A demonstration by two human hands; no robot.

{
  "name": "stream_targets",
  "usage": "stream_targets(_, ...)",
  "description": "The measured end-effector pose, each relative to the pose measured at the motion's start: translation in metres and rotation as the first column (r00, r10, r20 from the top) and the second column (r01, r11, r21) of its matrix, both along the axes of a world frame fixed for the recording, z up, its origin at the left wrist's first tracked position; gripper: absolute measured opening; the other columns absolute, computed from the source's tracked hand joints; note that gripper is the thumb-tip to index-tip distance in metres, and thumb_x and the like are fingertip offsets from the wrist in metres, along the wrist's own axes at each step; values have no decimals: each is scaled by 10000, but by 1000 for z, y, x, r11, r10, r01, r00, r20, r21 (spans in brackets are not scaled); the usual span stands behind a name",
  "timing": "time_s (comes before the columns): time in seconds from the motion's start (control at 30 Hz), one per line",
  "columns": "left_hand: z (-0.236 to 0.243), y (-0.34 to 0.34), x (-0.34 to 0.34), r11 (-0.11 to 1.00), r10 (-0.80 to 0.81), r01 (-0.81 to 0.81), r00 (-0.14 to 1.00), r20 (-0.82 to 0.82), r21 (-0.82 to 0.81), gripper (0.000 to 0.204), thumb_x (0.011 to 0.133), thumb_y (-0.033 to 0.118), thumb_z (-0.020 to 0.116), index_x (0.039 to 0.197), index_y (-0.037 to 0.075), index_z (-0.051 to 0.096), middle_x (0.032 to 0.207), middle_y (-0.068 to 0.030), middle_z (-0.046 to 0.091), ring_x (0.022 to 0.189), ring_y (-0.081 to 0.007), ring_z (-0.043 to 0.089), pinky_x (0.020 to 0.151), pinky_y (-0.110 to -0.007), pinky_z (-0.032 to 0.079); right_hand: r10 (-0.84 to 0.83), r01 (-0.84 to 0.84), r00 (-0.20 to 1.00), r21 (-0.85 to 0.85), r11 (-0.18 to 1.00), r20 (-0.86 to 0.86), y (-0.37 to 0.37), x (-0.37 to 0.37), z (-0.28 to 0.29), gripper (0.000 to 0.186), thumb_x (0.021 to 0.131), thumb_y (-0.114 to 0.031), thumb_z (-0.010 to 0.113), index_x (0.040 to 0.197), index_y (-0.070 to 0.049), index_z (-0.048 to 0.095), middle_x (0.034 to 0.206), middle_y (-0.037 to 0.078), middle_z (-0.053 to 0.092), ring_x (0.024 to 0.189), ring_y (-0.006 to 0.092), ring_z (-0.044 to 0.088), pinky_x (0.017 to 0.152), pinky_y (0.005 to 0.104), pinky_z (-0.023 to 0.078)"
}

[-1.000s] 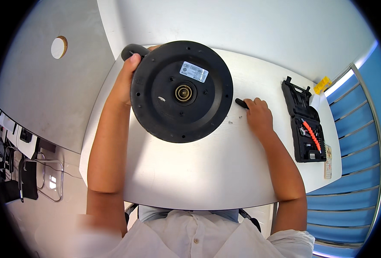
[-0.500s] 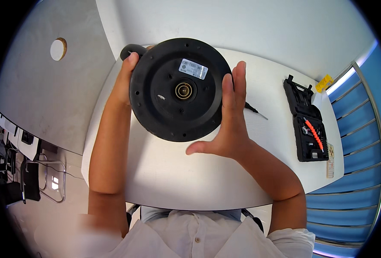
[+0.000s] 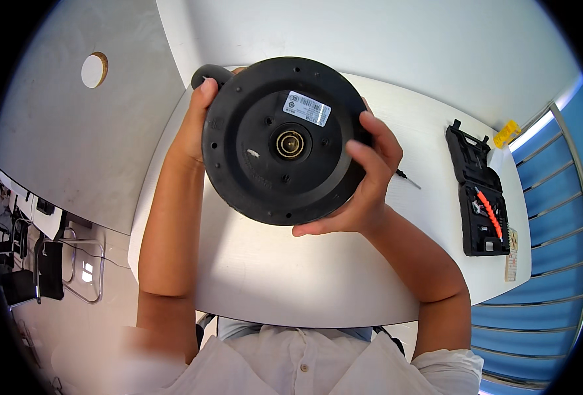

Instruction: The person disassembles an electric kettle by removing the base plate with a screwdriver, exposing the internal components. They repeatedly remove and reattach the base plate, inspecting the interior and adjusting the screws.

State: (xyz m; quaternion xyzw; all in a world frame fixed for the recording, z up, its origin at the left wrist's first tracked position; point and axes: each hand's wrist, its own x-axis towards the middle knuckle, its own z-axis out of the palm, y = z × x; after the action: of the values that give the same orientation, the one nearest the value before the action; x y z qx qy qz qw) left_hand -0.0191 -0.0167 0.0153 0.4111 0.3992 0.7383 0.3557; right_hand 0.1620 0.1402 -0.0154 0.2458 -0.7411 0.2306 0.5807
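Note:
An electric kettle (image 3: 239,168) is held up above the table with its round black underside facing me. Ringed metal contacts (image 3: 290,143) sit at the centre of that underside, and a pale label is stuck above them. My left hand (image 3: 196,125) is closed at the upper left, beside the curved black handle (image 3: 207,74); most of its fingers are hidden behind the kettle. My right hand (image 3: 370,178) grips the right rim, fingers bent over the edge and thumb under the lower rim. Partly behind that hand, a thin screwdriver (image 3: 410,179) lies on the table.
The white table (image 3: 291,283) has an open black tool case (image 3: 482,217) at its right side, with an orange flexible shaft (image 3: 489,212) in it. Beside the case are a pale remote control (image 3: 511,260) and a yellow object (image 3: 506,133). Metal railings (image 3: 558,247) stand further right.
My right hand has gone from open fingers beside the kettle to gripping its rim. The kettle has shifted slightly right in the picture; my left hand keeps its hold.

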Motion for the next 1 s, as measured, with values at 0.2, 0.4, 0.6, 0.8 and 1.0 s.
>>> stream_targets(0.2,-8,-1,-3,1000,-8,7,992,129,8,824,801,732,465,1198,20,583,1094,-157,651,962,-217,641,813,-325,536,42,-35,998,-110,993,56,-6,0,3,1181,551,-667,778,1444,-91,262,1461,265,240,1343,441,272,1067,509,296)
stream_targets(0.4,-9,7,2,999,-13,10,997,76,40,909,786,806,361,1176,21,602,1086,-159,654,966,-218,640,821,-326,536,-87,88,989,-3,996,123,-2,14,15,1166,544,-723,735,1427,-88,315,1458,250,274,1335,454,276,1061,535,259)
stream_targets(0.6,-9,6,-2,999,8,-12,995,95,39,876,817,778,350,1161,15,608,1062,-156,662,941,-215,647,811,-317,535,-115,112,986,36,993,124,0,14,14,1111,564,-728,714,1394,-77,365,1429,238,331,1313,443,312,1062,528,260)
stream_targets(0.8,-9,5,-1,998,-17,14,998,61,58,841,844,747,352,1152,8,611,1042,-149,668,912,-205,650,779,-311,538,-155,147,980,71,987,122,-3,19,20,1070,590,-730,698,1365,-55,399,1392,236,386,1296,434,334,1060,531,266)
stream_targets(1.0,-9,5,-1,999,11,-13,999,43,48,855,829,762,360,1153,10,608,1042,-141,668,921,-199,646,775,-308,537,-136,129,988,88,988,75,-2,18,26,1070,593,-739,690,1369,-65,393,1396,234,377,1289,434,341,1066,540,259)
